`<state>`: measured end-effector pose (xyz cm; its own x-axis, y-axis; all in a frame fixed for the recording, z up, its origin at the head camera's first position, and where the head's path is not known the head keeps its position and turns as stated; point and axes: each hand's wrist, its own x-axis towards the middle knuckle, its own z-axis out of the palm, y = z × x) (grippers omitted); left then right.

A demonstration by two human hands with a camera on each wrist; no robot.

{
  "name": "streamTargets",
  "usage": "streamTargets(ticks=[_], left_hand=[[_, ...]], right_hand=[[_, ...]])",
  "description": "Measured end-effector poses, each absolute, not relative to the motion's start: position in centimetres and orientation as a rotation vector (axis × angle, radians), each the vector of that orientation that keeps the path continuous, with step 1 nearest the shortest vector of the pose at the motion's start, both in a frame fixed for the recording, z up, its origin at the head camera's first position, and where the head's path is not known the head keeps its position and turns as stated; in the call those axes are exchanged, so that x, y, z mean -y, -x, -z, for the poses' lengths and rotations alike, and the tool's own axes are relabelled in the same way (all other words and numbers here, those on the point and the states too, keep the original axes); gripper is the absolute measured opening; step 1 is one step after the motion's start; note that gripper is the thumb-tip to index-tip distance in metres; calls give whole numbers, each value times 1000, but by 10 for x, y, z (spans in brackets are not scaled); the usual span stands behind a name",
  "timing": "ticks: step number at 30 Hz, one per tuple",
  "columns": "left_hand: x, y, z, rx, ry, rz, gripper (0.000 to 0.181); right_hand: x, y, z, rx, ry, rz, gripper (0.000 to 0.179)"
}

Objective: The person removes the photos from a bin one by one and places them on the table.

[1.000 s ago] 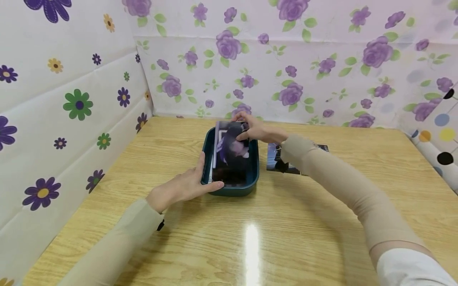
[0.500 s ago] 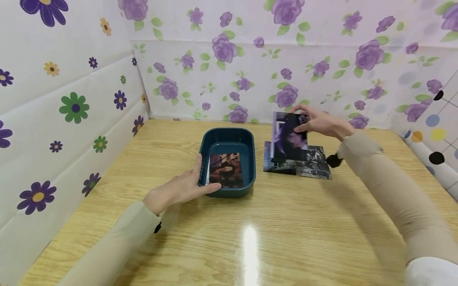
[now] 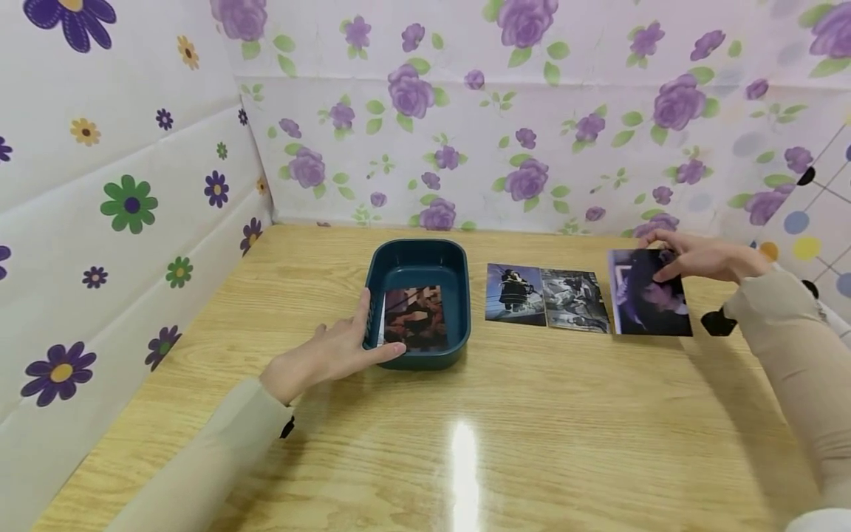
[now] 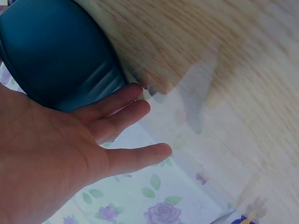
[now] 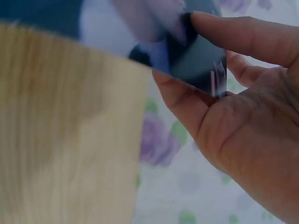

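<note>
Pinching dark purple photo [image 3: 641, 299] with my right hand [image 3: 705, 258], right of frame; my left hand [image 3: 326, 360], fingers spread, touching teal bin [image 3: 425, 361], center; two photos [image 3: 515, 295] between.

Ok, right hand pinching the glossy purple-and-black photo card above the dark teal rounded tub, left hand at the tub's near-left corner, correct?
Not above the dark teal tub: the head view shows the purple-and-black photo card to its right, past the grey-toned photo card. The right hand does pinch it, and the left hand is as stated.
</note>
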<state>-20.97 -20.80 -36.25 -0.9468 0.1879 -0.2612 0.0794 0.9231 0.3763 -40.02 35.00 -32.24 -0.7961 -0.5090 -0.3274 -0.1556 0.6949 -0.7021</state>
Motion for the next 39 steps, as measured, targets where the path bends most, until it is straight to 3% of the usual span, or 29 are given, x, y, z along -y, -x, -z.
streamTargets(ticks=[7,20,29,39], left_hand=[[208,210,363,-2790,-199,-526,119],[206,211,364,-2790,-188,-516,120],[206,213,362,-2797,-191,-520,121],[206,212,363,-2792,-198,-515,121]], right_hand=[[-360,403,346,-2526,456,853,52],[-345,411,379,-2695,614,751,53],[-337,402,377,-2924,559,514,55],[-276,395,347,-2838,514,1143,41]])
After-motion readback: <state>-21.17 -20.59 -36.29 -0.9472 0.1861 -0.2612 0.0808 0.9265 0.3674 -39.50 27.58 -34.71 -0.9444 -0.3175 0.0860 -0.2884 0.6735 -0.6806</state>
